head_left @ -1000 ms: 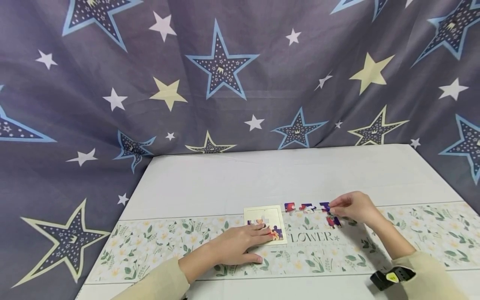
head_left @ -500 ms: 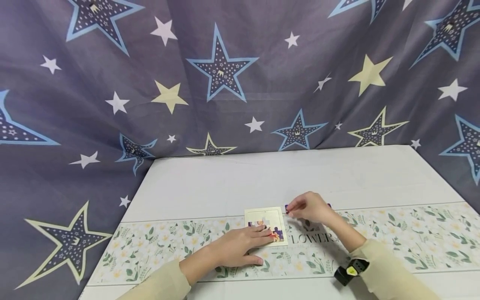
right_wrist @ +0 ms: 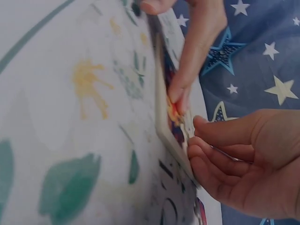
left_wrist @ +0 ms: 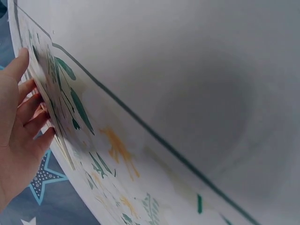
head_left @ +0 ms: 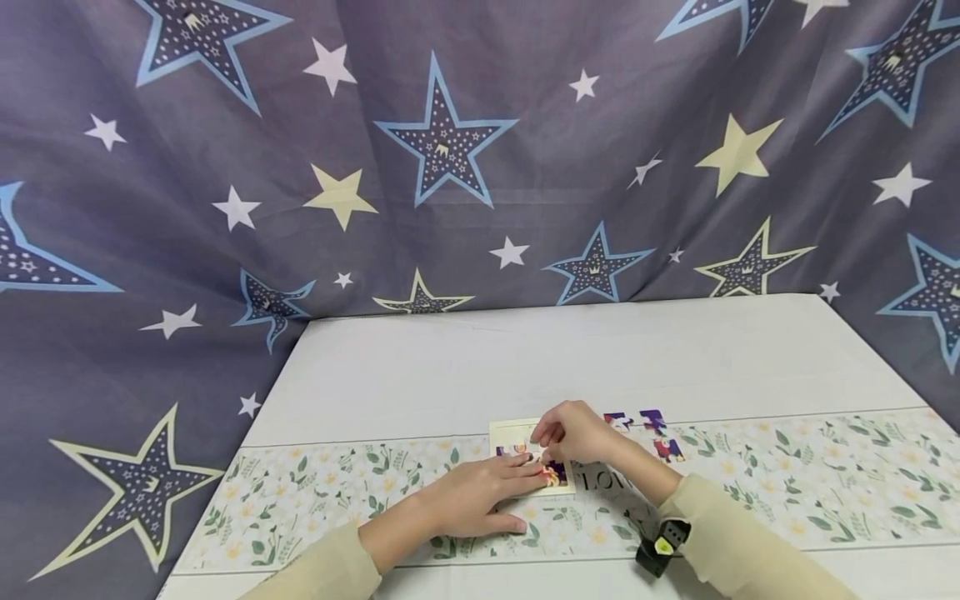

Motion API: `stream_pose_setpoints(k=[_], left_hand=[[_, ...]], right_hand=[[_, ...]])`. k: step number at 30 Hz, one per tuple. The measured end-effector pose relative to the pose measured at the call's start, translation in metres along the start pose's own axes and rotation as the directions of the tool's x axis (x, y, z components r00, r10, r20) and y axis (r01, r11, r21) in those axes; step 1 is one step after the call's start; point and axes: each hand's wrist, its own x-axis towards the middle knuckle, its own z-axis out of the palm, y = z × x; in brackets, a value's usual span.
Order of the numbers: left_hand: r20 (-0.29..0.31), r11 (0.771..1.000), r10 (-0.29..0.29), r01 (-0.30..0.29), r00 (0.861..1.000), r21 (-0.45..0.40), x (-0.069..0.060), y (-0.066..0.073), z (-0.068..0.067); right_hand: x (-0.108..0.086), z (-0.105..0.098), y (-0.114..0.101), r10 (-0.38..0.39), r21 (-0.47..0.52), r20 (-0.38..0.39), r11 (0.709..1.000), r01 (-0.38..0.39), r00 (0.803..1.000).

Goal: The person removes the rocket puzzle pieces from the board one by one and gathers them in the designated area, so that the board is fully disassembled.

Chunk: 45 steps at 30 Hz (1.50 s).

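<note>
My left hand (head_left: 480,496) lies over a pale square puzzle tray (head_left: 502,432), its straight fingers resting on the purple and orange pieces (head_left: 553,474) set in the lower part. In the right wrist view, fingertips of that left hand (right_wrist: 199,47) touch the picture. My right hand (head_left: 579,432) is over the tray's right side, thumb and fingers pinched together on a puzzle piece that they mostly hide. From the right wrist, the right hand (right_wrist: 248,159) is seen close against the tray's edge (right_wrist: 161,112).
Right of the tray lie loose puzzle pieces: one purple and white (head_left: 618,422), one mostly purple (head_left: 652,419), one with red (head_left: 668,451). A floral printed strip (head_left: 787,483) crosses the white table (head_left: 420,367). A starry curtain (head_left: 480,108) hangs behind.
My right hand has moved left, from the far loose pieces to the nearest one, then over the tray. That nearest red and purple piece has left its spot. The left hand has stayed put.
</note>
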Motion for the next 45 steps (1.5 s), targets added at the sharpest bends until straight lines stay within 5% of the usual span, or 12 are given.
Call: stream_pose_setpoints(k=[8,19,26,35,45], left_hand=[[0.039,0.996,-0.050,0.053,0.998,-0.070,0.000,0.003,-0.004],[0.037,0.997,-0.073,0.074,0.997,-0.025,-0.002,0.009,-0.004],[0.047,0.997,-0.071,0.071,0.996,0.001,-0.003,0.010,-0.005],[0.063,0.998,-0.062,0.062,0.996,-0.006,-0.002,0.008,-0.004],[0.086,0.999,-0.048,0.050,0.995,-0.016,-0.002,0.005,-0.002]], right_hand=[[0.003,0.009,-0.005,-0.035,-0.107,-0.041,0.994,0.030,0.999],[0.004,0.007,-0.006,-0.012,-0.073,-0.037,0.997,0.010,0.999],[0.005,0.007,-0.001,-0.072,-0.051,-0.065,0.996,0.069,0.995],[0.008,0.009,-0.010,0.074,-0.039,-0.085,0.996,-0.078,0.994],[0.012,0.014,-0.010,0.206,0.048,-0.143,0.978,-0.201,0.968]])
